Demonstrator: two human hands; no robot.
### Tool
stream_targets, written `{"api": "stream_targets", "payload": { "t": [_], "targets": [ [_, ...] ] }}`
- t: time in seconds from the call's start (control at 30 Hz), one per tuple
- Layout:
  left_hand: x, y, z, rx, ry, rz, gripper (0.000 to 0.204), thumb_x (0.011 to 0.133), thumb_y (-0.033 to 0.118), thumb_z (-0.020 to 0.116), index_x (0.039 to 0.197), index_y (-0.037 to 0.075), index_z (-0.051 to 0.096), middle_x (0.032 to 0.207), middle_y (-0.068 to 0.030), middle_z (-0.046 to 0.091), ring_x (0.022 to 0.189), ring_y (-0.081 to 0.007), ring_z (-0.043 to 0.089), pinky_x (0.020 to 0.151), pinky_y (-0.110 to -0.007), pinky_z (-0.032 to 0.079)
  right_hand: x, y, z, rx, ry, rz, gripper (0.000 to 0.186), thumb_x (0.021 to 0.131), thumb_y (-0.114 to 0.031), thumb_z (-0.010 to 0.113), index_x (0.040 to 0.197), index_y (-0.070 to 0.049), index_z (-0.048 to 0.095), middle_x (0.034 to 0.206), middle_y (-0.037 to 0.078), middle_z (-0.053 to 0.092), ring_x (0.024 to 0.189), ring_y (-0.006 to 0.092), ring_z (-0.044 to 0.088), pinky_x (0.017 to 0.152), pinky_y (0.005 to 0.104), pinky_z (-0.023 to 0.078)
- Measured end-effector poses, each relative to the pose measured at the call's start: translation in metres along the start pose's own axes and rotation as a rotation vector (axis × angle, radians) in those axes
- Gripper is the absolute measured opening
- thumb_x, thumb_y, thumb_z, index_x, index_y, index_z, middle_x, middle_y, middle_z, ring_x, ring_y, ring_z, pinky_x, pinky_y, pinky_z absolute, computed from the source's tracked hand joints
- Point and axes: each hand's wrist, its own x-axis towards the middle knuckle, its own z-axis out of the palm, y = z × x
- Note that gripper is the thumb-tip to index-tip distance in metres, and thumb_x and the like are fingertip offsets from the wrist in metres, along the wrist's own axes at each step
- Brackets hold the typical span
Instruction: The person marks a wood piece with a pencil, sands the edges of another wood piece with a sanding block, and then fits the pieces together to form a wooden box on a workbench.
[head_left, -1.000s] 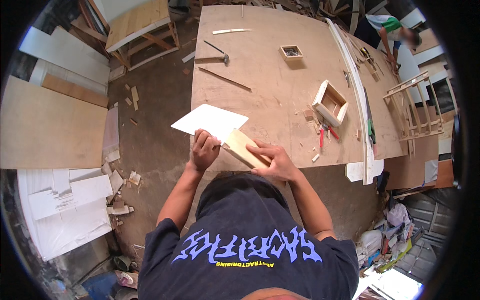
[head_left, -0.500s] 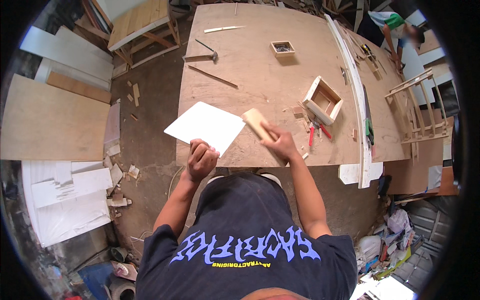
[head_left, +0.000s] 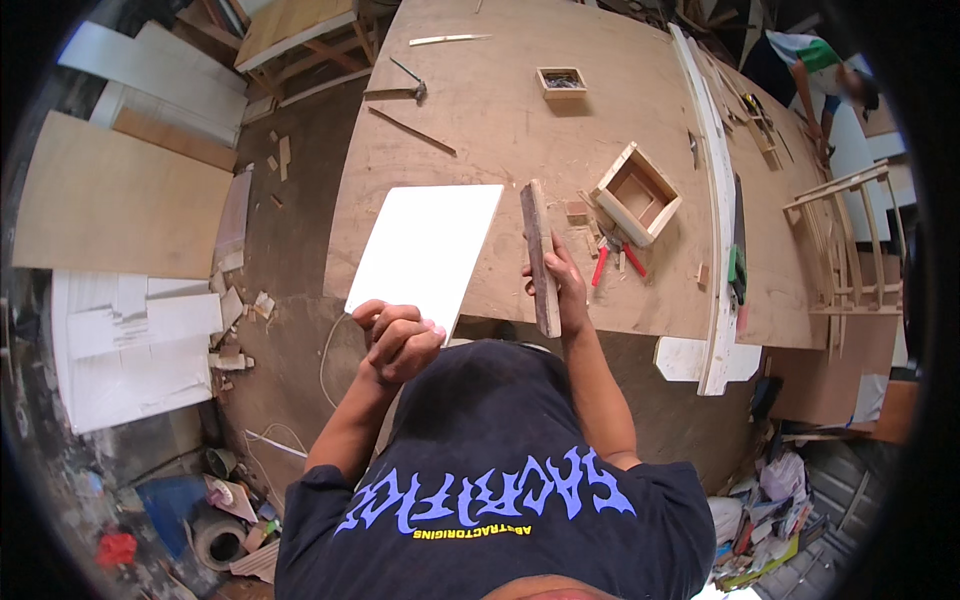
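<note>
My left hand (head_left: 400,340) is closed on the lower edge of a white board (head_left: 424,250), held near the workbench's front edge. My right hand (head_left: 563,275) grips a narrow wooden block (head_left: 537,235) held upright beside the board and apart from it, its dark, rough side showing. Right of the block lie pliers with red handles (head_left: 601,262), small wood scraps (head_left: 577,210) and an open wooden box (head_left: 637,195).
The plywood workbench (head_left: 490,120) holds a hammer (head_left: 405,92), thin sticks (head_left: 412,130), a small box of metal bits (head_left: 560,82) and a long white plank (head_left: 712,200). A co-worker (head_left: 810,70) bends at the back right, near a wooden frame (head_left: 850,240). Panels (head_left: 120,190) lean left.
My right hand has turned the block from its pale face to its dark side and moved it away from the board. The board has turned more upright in the picture.
</note>
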Motion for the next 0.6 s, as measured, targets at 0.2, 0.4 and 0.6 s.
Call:
{"api": "stream_targets", "payload": {
  "t": [0.2, 0.4, 0.6],
  "targets": [
    [-0.001, 0.04, 0.023, 0.005, -0.046, 0.012, 0.027, 0.079, 0.001, 0.078, 0.093, 0.021, 0.068, 0.093, 0.0071, 0.07, 0.086, -0.0112, 0.073, 0.102, -0.042, 0.038, -0.014, 0.013, -0.011, 0.326, -0.216, 0.068, 0.067, 0.101, -0.047, 0.056, 0.15, -0.001, 0.049, 0.137, 0.016, 0.063, 0.1, 0.0196, 0.064, 0.081, 0.0351, 0.054],
    [-0.009, 0.068, 0.046, -0.158, -0.156, 0.013, 0.022, 0.08, 0.004, 0.077, 0.078, 0.018, 0.061, 0.089, 0.0051, 0.069, 0.089, -0.0121, 0.072, 0.111, -0.043, 0.036, -0.048, -0.024, 0.019, 0.34, -0.246, 0.248, 0.068, 0.095, -0.045, 0.068, 0.137, 0.006, 0.053, 0.114, 0.015, 0.067, 0.101, 0.0246, 0.069, 0.088, 0.0376, 0.058],
    [-0.016, 0.082, 0.039, -0.219, -0.386, -0.075, 0.011, 0.083, 0.01, 0.08, 0.089, 0.017, 0.076, 0.1, 0.002, 0.074, 0.101, -0.0134, 0.073, 0.118, -0.048, 0.036, -0.041, 0.01, 0.003, 0.416, -0.342, 0.383, 0.065, 0.086, -0.029, 0.062, 0.135, 0.012, 0.052, 0.114, 0.023, 0.067, 0.099, 0.0316, 0.072, 0.084, 0.0421, 0.063]
  ]
}}
